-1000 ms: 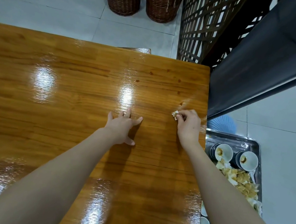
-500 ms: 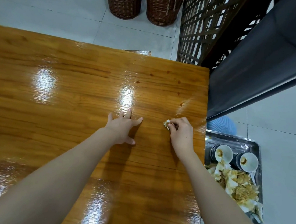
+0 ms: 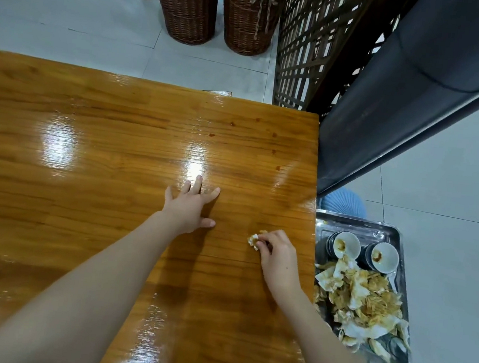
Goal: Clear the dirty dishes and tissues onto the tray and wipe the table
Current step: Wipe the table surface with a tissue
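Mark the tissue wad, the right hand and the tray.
tissue wad (image 3: 253,239): head view, white edge past the fingers.
right hand (image 3: 279,256): head view, back of the hand.
tray (image 3: 375,227): head view, far metal rim.

Pale grey floor tiles (image 3: 72,16) with thin dark joints, beyond and to the right of a glossy honey-coloured wooden table (image 3: 89,136). Past its far edge, side by side on the tiles, a left wicker basket (image 3: 187,4) and a right wicker basket (image 3: 249,17), the latter tied with a checked bow. Dark wooden lattice screen (image 3: 320,48) just beside them, then a dark grey padded panel (image 3: 418,96) slanting rightward. Overhead light mirrored as white patches on the varnish.
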The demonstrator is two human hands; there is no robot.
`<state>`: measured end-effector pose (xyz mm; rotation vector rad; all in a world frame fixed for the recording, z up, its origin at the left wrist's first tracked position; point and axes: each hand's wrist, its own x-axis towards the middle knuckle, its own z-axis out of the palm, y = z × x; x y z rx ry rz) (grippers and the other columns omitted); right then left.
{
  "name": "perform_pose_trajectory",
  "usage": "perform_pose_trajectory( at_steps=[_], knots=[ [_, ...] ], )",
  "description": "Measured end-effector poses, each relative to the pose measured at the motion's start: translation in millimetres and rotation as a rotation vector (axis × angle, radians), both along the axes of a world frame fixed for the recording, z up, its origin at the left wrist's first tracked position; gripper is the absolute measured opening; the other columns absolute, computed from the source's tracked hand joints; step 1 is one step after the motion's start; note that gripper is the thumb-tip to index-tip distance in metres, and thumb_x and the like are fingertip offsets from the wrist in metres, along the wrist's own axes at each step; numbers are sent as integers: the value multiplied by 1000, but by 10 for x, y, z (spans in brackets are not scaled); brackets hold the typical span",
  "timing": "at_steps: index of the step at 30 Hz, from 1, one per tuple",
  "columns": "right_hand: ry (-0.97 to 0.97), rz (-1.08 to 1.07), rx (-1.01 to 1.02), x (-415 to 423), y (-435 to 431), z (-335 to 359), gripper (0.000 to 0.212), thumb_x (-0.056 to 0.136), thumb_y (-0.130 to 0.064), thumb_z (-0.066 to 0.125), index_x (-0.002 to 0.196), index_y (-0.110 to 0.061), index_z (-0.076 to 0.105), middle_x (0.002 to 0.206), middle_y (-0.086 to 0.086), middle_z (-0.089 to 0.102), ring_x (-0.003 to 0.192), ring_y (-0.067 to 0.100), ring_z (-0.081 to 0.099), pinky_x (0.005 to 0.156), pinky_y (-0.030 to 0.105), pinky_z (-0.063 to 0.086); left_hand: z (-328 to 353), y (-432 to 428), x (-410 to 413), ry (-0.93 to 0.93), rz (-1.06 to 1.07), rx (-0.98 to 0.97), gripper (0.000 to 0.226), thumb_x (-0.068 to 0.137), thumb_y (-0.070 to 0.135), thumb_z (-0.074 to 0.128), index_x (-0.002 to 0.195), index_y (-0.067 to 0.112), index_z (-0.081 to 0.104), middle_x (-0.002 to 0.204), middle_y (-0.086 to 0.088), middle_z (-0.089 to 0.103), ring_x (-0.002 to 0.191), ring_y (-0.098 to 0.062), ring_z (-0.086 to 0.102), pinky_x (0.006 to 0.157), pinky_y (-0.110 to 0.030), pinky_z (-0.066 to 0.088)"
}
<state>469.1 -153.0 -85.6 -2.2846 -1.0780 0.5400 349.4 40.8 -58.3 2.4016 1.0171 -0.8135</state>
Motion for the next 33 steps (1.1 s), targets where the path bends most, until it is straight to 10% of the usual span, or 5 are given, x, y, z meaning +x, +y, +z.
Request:
perform_pose_trajectory(
  at_steps=[10,33],
  knots=[
    [38,-20,-30,-89,-319,41,12,87,-3,62,97,-4,70,93,1,58,83,8,53,72,-2,35,6,-330,-146,-56,-16,60,79,93,57,45,151,40,-6,159,-5,-18,147,-29,-11,113,-60,-1],
    [113,-581,-63,55,-2131,265,10,85,-4,65,93,-6,70,88,5,63,77,14,55,72,22,41,319,-1804,-181,-206,-147,-93,73,97,46,45,151,39,-3,159,-4,-17,148,-29,-6,115,-58,2]
  ],
)
